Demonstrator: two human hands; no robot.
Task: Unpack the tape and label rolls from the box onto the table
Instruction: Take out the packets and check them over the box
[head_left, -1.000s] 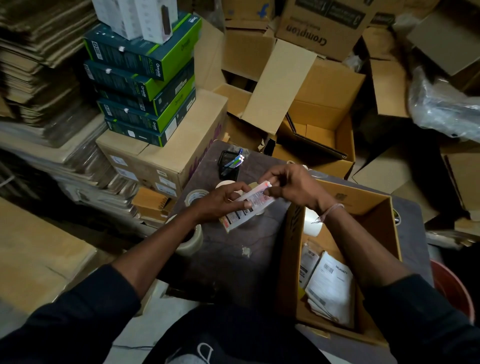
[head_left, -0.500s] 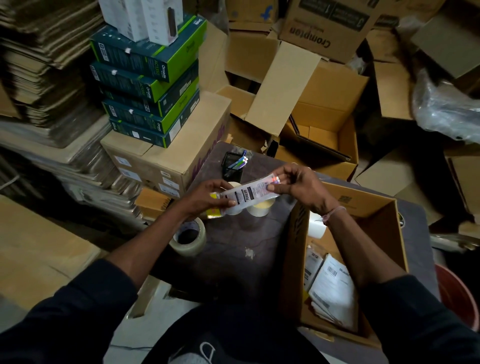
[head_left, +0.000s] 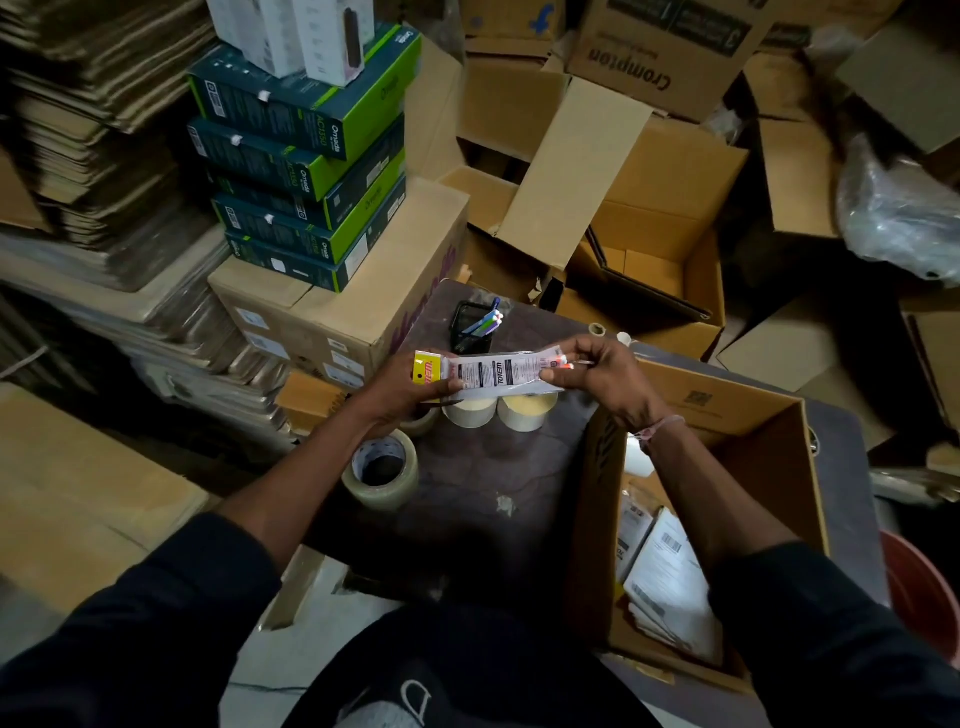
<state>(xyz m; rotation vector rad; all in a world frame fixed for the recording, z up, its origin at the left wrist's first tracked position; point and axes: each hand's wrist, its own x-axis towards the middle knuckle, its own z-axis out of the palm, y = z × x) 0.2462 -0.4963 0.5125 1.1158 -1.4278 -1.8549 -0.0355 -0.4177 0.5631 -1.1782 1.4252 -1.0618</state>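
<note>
Both hands hold a long flat printed packet (head_left: 493, 371) with a yellow end, stretched level above the dark table (head_left: 478, 499). My left hand (head_left: 410, 392) pinches the yellow end; my right hand (head_left: 597, 374) pinches the other end. Under the packet two pale tape rolls (head_left: 498, 410) stand side by side on the table. A clear tape roll (head_left: 382, 470) lies near the table's left edge, below my left wrist. The open cardboard box (head_left: 727, 415) stands on the right of the table, with white label sheets (head_left: 670, 577) and a white roll (head_left: 636, 457) inside.
A black pen holder (head_left: 472, 327) with pens stands at the table's far edge, and a small tape roll (head_left: 597, 328) lies behind my right hand. Stacked green boxes (head_left: 306, 171) rest on a carton to the left. Open cartons crowd the back. A red bucket (head_left: 919, 592) sits at right.
Both hands have raised the packet off the table and turned it level, farther from me. The tape rolls beneath it have come into view.
</note>
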